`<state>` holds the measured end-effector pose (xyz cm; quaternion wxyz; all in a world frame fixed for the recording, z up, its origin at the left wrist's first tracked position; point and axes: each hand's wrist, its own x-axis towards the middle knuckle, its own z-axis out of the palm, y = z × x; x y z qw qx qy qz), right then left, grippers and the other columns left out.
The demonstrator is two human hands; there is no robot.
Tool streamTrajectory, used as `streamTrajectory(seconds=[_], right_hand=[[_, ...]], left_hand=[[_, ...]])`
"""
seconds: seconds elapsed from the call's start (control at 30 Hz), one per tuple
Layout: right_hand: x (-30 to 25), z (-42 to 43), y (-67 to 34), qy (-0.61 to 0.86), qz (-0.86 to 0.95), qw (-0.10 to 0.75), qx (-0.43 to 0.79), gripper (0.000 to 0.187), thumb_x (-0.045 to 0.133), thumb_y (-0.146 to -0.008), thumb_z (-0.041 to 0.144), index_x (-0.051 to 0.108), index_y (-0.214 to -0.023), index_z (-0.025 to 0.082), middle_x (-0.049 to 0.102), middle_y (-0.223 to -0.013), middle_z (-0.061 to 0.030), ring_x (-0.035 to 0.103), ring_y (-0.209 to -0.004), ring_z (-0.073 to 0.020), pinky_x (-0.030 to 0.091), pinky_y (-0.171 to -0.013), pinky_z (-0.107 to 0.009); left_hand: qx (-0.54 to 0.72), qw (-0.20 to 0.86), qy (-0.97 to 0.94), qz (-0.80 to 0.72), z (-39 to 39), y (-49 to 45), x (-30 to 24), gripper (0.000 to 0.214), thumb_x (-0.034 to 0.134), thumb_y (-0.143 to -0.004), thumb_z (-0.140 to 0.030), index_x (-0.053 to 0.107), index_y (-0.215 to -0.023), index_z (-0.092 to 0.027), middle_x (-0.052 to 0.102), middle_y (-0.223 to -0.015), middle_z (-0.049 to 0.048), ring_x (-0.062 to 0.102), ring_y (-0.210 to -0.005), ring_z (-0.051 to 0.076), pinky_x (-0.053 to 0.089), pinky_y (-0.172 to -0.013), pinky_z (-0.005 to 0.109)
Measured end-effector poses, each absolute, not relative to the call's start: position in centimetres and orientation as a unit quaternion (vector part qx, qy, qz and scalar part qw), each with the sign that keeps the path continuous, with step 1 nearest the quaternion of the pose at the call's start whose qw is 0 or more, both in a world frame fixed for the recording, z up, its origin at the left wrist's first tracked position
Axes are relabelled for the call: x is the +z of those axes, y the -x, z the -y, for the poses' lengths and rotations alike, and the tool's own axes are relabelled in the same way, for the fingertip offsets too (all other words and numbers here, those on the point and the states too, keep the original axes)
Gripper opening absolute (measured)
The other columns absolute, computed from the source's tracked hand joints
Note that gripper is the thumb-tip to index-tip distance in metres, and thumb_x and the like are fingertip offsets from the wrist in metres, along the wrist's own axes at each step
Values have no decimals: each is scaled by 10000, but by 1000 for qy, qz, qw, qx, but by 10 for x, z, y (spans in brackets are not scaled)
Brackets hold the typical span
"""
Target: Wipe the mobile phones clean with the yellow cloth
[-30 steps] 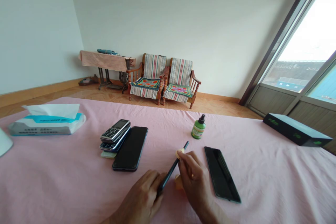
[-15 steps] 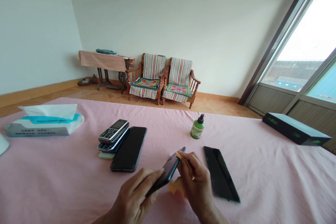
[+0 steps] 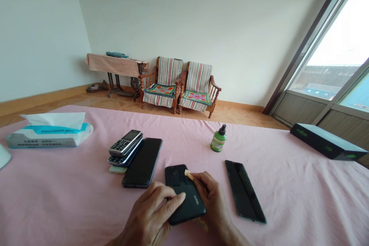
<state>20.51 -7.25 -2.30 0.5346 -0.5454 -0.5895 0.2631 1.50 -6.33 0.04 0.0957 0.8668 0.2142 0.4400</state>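
Note:
My left hand [image 3: 154, 211] grips a dark smartphone [image 3: 184, 203] by its left side, thumb across the back. The phone's back faces me, with its camera block at the upper left. At the phone's right edge, my right hand [image 3: 211, 200] pinches a yellowish cloth [image 3: 188, 175] against the corner near the cameras. More of the cloth hangs under the phone, partly hidden by the hand. To the right lies another black smartphone [image 3: 245, 192], screen up. A third smartphone [image 3: 143, 161] lies left of my hands, beside a stack of keypad phones [image 3: 126, 144].
A green spray bottle [image 3: 218, 139] stands beyond my hands on the pink tablecloth [image 3: 86, 200]. A tissue pack [image 3: 49, 135] lies at the left, a black box [image 3: 325, 142] at the right edge. Two wooden chairs [image 3: 164, 80] stand against the far wall.
The held phone has turned from edge-on to showing its back. My right hand's cloth has moved slightly left, to the phone's upper corner; my left thumb now lies across the back.

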Motion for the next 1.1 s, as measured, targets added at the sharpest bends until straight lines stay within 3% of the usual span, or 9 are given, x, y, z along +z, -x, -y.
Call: streamTrajectory(seconds=[0.2,0.37,0.57,0.7,0.8,0.9,1.1], right_hand=[[-8,82,-201,529,600,556,228,235,473,-918,284,679,-913,173,613,-757,-40,604,-696,-142,488,-615,-219],[5,99,-191,464,624,619,113,194,514,-883,145,651,-1017,180,589,-731,-19,551,-582,-98,426,-484,-184],[9,105,-182,419,616,667,13,257,502,-865,74,645,-1056,169,615,-758,-38,544,-521,-80,424,-417,-179],[8,106,-187,406,664,626,-54,332,492,-858,30,622,-1135,158,623,-759,-50,599,-589,-101,508,-491,-183],[7,112,-189,417,718,541,-133,378,518,-853,36,581,-1214,128,645,-791,-69,635,-669,-122,562,-595,-209],[7,117,-184,415,750,464,-221,342,578,-836,71,605,-1176,83,681,-839,-94,670,-801,-173,586,-723,-254],[15,118,-182,402,748,443,-287,217,582,-838,88,661,-1040,66,707,-763,-74,682,-706,-164,601,-672,-256]], left_hand=[[413,109,-875,-226,59,-9,2,411,434,-888,-42,527,-1248,-216,613,-1095,77,563,-1045,202,485,-916,308],[453,100,-852,-243,58,-8,8,306,536,-917,-167,548,-1221,-207,633,-1037,71,603,-965,191,518,-856,282],[463,110,-843,-251,57,-10,7,311,545,-904,-131,549,-1208,-191,618,-1047,76,600,-977,195,516,-866,293],[466,109,-840,-255,56,-11,6,317,537,-898,-118,548,-1207,-190,617,-1046,74,596,-977,199,514,-873,307],[475,103,-838,-248,56,-12,9,285,525,-907,-126,557,-1187,-168,624,-1021,77,597,-955,191,510,-876,303],[468,105,-843,-246,57,-15,12,258,518,-923,-163,563,-1177,-175,635,-1013,71,599,-955,190,490,-913,324],[461,102,-847,-244,57,-16,14,241,498,-940,-195,569,-1170,-175,647,-1019,75,599,-974,196,468,-945,353]])
